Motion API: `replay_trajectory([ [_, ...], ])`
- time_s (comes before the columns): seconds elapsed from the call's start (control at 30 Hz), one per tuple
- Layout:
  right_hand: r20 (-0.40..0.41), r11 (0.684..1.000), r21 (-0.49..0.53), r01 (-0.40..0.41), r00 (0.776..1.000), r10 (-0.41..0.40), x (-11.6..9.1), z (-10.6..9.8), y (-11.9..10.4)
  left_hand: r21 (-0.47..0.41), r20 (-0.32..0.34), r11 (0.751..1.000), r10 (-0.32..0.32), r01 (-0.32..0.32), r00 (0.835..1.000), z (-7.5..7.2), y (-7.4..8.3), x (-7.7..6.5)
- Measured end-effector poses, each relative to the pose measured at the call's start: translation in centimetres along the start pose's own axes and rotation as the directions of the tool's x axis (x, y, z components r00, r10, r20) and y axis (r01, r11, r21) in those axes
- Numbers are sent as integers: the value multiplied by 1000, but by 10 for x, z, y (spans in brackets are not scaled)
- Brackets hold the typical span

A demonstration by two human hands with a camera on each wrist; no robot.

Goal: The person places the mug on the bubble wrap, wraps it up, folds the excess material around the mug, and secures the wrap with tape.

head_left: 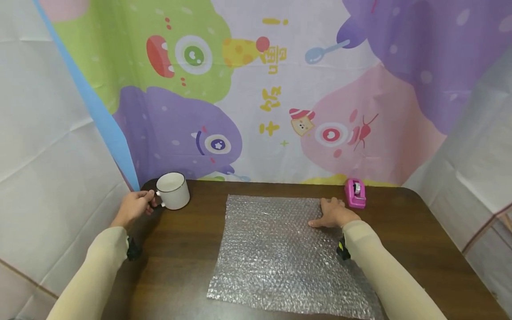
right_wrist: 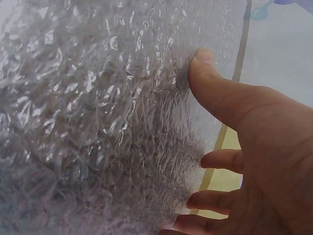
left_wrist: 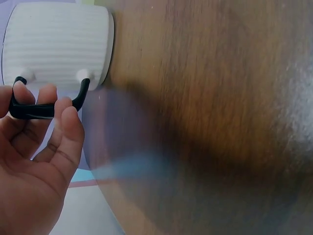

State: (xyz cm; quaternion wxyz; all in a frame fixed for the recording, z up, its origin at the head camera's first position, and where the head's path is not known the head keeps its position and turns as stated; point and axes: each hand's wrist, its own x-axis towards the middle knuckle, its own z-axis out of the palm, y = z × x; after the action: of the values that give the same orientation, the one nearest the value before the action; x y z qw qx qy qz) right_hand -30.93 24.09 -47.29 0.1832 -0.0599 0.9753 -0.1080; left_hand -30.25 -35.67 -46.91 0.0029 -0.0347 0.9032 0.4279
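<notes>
A white mug (head_left: 174,192) with a dark rim stands at the back left of the table. My left hand (head_left: 135,208) is at its side, fingers curled round its black handle (left_wrist: 41,111); the left wrist view shows the thumb and fingertips about that handle. A sheet of clear bubble wrap (head_left: 276,253) lies flat in the middle of the table. My right hand (head_left: 334,214) rests on its far right corner with thumb and fingers spread. In the right wrist view the thumb lies on the bubble wrap (right_wrist: 107,112) and the other fingertips touch it near its edge.
A pink tape dispenser (head_left: 355,194) sits at the back right, just beyond my right hand. The dark wooden table (head_left: 176,262) ends at a cartoon-printed curtain (head_left: 264,160). White sheets hang at the left (head_left: 48,133) and right sides.
</notes>
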Motion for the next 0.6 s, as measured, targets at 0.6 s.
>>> replay_trajectory([
  [0.6,-17,1000,5,16,1000,-16,2,1,3,-89,12,995,47,-46,999,16,16,-16],
])
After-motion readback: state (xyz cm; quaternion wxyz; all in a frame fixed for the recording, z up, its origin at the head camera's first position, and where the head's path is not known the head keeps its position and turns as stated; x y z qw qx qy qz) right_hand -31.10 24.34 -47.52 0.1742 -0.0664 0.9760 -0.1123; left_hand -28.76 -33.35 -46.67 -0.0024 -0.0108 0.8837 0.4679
